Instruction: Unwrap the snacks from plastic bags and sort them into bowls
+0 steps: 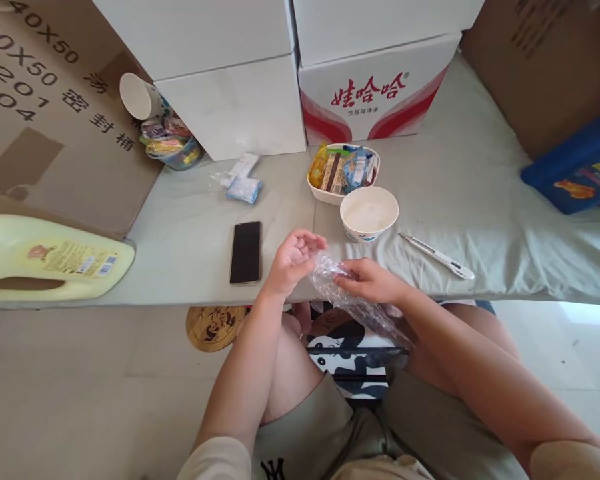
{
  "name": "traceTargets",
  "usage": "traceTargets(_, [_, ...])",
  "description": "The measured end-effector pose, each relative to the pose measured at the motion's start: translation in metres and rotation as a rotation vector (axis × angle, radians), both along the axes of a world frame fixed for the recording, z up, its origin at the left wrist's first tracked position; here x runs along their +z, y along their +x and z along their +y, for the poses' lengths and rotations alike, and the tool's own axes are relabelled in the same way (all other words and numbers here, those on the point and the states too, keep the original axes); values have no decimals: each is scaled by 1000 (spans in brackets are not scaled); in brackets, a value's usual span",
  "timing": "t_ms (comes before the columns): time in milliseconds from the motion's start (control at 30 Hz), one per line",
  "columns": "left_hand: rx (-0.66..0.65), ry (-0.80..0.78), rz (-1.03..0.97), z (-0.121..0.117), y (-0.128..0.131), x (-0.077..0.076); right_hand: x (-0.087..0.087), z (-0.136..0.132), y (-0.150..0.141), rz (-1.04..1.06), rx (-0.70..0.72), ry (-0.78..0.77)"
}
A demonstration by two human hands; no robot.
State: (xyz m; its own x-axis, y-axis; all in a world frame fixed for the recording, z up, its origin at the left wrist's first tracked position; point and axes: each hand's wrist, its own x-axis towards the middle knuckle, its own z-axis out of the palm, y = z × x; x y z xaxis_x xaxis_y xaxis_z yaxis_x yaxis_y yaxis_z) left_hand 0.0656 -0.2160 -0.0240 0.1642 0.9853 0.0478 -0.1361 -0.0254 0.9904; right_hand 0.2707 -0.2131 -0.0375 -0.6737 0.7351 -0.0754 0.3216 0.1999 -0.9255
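A long, crinkled clear plastic bag (pixel 360 308) hangs over the front edge of the cloth-covered surface, above my lap. My right hand (pixel 373 279) pinches its upper part between thumb and fingers. At the bag's top end, my left hand (pixel 296 261) has curled fingers, with thumb and fingertips against the plastic. Just beyond the hands stands a white paper bowl (pixel 369 212). Behind the bowl, touching it or nearly so, is a white oval tub (pixel 325 196) of packaged snacks. A white utility knife (pixel 437 255) lies to the right.
A black phone (pixel 246 253) and small packets (pixel 244 189) lie left of my hands. White cartons (pixel 380 100) stand at the back. A yellow-green jug (pixel 55 257) lies far left, near a snack-filled bowl (pixel 180 157) and tipped paper cup (pixel 139 97). A blue box (pixel 575 163) is right.
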Motion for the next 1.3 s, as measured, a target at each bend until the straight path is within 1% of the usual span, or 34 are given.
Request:
traceTargets(67, [38,-73,-90,3,1,0,-4,-4,0,120,-157,-101])
traceTargets(100, [19,-129,-113,5,3,-1,-5,-6,-1,166,-230,-138])
traceTargets(133, [-27,-187,-119,7,6,-1,-7,-6,-1,203,-287,-161])
traceTargets(200, [-171,-274,-75,11,14,-4,-9,-5,-2,243,-356,-156])
traceTargets(267, [-305,-312,22,16,23,-8,-11,-2,-2,251,-378,-133])
traceTargets(333, [-369,-318,143,23,31,-11,-10,2,1,241,-384,-117])
traceTargets(400, [-352,-301,238,29,37,-13,-8,4,5,194,-398,-62])
traceTargets(467, [-307,-277,290,34,41,-15,-6,4,11,83,-413,36])
traceTargets(533, [-280,-259,311,36,43,-16,-4,4,16,-39,-409,100])
traceTargets(600, [-272,-252,328,35,43,-17,-3,3,19,-107,-397,112])
traceTargets(667, [-246,-260,331,33,41,-18,-2,2,21,-108,-393,108])
traceTargets(767, [-150,-262,282,30,34,-18,-1,3,23,-39,-407,86])
traceTargets(800, [-139,-260,256,29,31,-17,-1,3,23,-2,-417,70])
traceTargets(867, [-171,-275,222,27,27,-14,-3,3,22,84,-435,38])
traceTargets(933, [-210,-313,229,25,24,-13,-6,3,22,170,-448,21])
traceTargets(967, [-205,-327,240,24,24,-13,-9,4,21,211,-457,18])
traceTargets(1133, [-38,-333,210,22,25,-17,-18,7,21,375,-548,34])
traceTargets(1233, [28,-342,170,22,29,-13,-16,7,23,434,-578,-6])
traceTargets(1300, [46,-356,156,22,33,-9,-13,6,24,465,-592,-77])
